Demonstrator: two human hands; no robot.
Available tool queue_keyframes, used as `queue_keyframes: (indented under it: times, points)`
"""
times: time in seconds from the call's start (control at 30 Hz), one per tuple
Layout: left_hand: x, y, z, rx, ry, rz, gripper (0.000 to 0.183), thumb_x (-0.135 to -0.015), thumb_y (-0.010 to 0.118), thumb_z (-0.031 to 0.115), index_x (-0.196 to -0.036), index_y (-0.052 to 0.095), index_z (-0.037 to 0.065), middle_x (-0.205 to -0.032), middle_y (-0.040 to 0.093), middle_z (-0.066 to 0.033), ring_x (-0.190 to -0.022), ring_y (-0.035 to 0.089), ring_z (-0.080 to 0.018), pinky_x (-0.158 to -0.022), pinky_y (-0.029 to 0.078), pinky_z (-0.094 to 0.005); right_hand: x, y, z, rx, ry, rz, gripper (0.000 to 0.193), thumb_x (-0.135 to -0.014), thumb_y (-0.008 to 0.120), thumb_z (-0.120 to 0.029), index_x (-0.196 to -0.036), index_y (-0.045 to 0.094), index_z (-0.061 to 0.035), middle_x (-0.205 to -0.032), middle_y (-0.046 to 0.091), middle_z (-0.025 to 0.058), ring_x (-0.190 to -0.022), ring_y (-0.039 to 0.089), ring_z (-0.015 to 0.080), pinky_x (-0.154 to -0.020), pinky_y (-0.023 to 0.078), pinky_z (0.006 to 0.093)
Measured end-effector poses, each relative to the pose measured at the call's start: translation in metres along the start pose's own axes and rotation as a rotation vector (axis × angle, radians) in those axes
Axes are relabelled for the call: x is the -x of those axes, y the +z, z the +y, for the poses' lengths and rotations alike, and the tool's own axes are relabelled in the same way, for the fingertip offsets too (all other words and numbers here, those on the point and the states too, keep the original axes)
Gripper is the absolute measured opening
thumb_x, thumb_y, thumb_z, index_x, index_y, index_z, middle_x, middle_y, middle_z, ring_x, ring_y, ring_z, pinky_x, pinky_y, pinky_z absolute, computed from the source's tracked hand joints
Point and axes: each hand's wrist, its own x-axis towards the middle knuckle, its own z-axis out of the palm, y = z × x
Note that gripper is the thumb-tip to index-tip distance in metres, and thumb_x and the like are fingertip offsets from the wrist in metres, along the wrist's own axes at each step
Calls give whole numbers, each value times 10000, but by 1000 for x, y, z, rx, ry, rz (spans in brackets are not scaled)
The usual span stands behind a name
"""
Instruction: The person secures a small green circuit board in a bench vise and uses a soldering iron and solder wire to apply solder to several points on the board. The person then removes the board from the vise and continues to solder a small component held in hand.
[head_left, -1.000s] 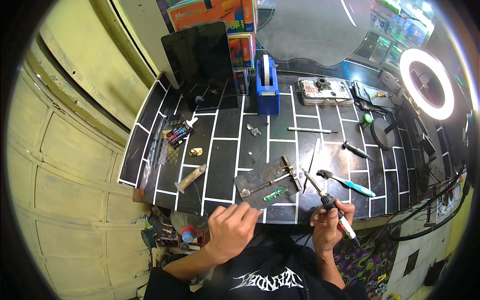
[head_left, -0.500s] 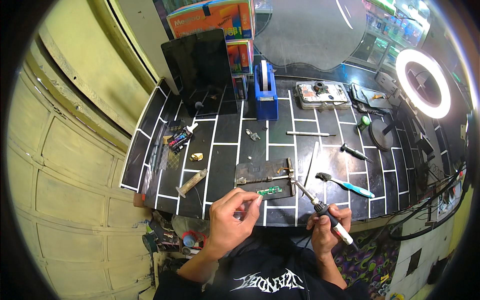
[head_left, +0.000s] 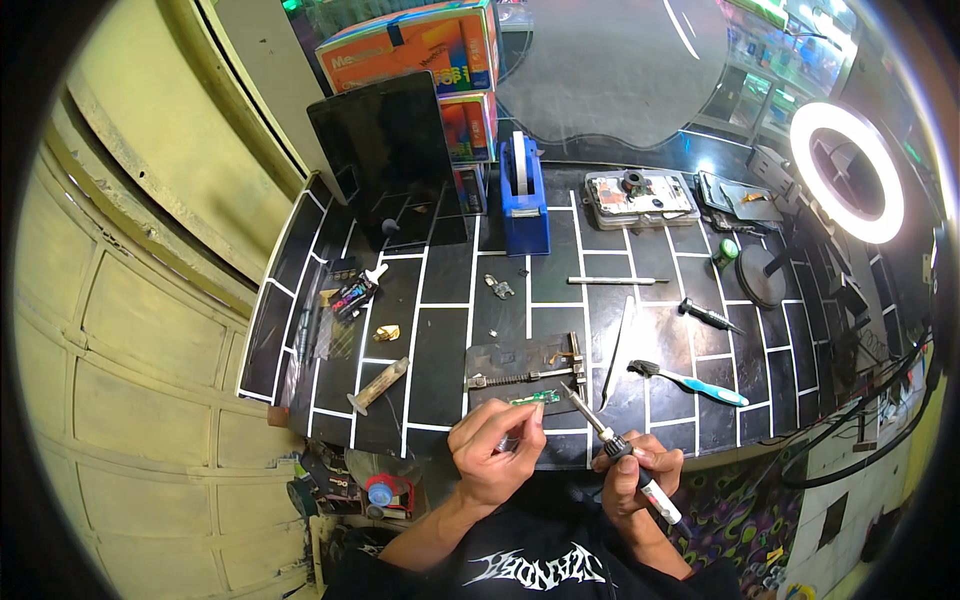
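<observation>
A small green circuit board lies at the near edge of a dark metal board holder with a spring rod. My left hand is closed in a pinch just in front of the board, its fingertips overlapping the board's near edge. What the pinch holds, if anything, is too small to make out. In my right hand is a soldering iron with a black and white handle, gripped like a pen. Its tip points up and left, close to the board's right end; whether it touches is unclear.
Right of the holder lie tweezers, a blue toothbrush and a screwdriver. A syringe lies to the left. Farther back stand a blue tape dispenser, a dark tablet and a lit ring lamp.
The soldering iron's tip has moved left toward the circuit board. My left fingertips have shifted right along the board's near edge. The whole view has shifted slightly.
</observation>
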Motion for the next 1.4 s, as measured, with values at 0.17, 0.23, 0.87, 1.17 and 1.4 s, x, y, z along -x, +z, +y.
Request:
queue_keyframes:
  times: [0.17, 0.23, 0.87, 1.17, 1.4]
  points:
    - [-2, 0, -3, 21, 55, 11, 140, -791, 738, -64, -922, 711, -22, -703, 642, -72, -559, 587, -130, -503, 450, -251, -2, -4, -2, 58, 14, -77, 264, -934, 610, -33, -1061, 379, -57, -706, 611, 162, -558, 632, 198, -509, 538, 335]
    - [-2, 0, -3, 22, 48, 3, 142, -790, 741, -60, -924, 713, -22, -707, 646, -74, -563, 589, -133, -505, 451, -253, -3, -5, -3, 60, 12, -99, 267, -933, 610, -33, -1065, 380, -54, -706, 610, 161, -562, 635, 199, -507, 538, 335]
    - [-2, -1, -5, 31, 30, -28, 167, -772, 745, -75, -928, 712, -24, -722, 670, -99, -601, 621, -142, -540, 461, -247, -5, -2, -4, 6, 51, -51, 260, -961, 607, -102, -1009, 355, -62, -675, 563, 143, -535, 588, 182, -479, 510, 324]
    - [-3, -1, -5, 34, 38, -41, 171, -770, 743, -71, -932, 713, -25, -728, 672, -101, -606, 626, -142, -547, 468, -246, -1, -3, -3, -25, 66, -35, 257, -945, 612, -61, -1018, 365, -55, -686, 582, 159, -553, 599, 188, -499, 515, 328]
    - [-3, -1, -5, 45, 35, -52, 170, -772, 746, -65, -934, 715, -23, -722, 664, -96, -608, 625, -141, -550, 468, -244, -5, 6, -3, 2, 41, 33, 291, -978, 620, -190, -960, 356, -70, -637, 538, 119, -464, 547, 159, -396, 479, 295]
